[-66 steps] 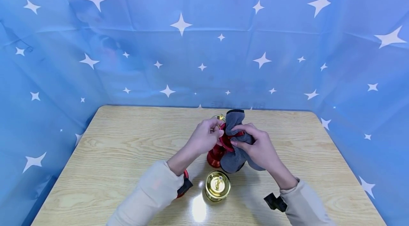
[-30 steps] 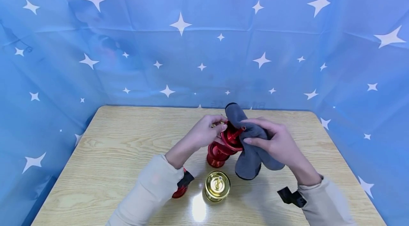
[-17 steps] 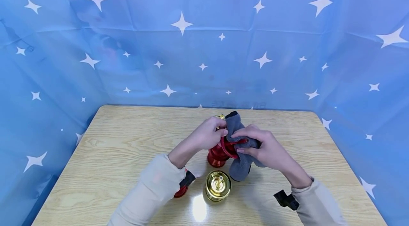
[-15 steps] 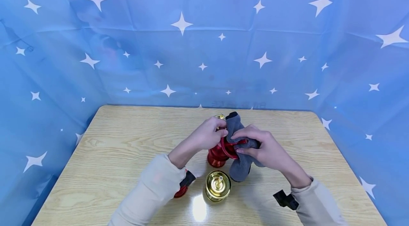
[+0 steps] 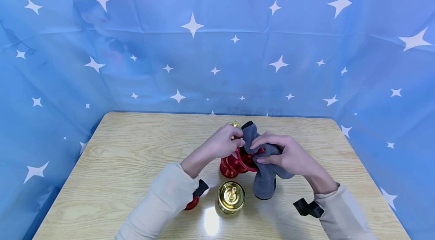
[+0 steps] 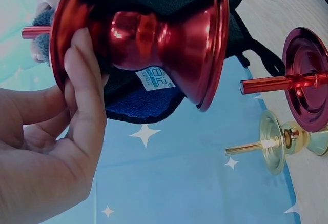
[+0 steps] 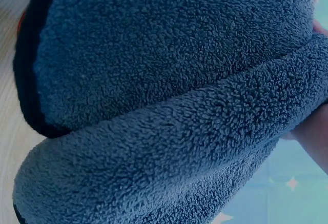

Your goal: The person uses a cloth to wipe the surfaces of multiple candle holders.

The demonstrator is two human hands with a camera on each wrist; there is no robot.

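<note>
My left hand grips a red metal candle holder by its dish end, thumb and fingers at the rim. The holder is tipped on its side above the table, its thin tube pointing right. A grey plush cloth hangs in my right hand, which pinches it around the tube by the dish. In the left wrist view the cloth's dark side and a label show behind the holder. Thick folds of cloth fill most of the right wrist view and hide much of that hand.
Another red candle holder stands under the held one. A gold candle holder stands in front, another gold one behind my left hand. A red piece is partly hidden by my left sleeve. The wooden table meets a blue star-printed curtain.
My right hand with the cloth swung right, came back in to the tube, and has now shifted slightly right again. The held candle holder changed its tilt; my left hand stayed nearly still.
</note>
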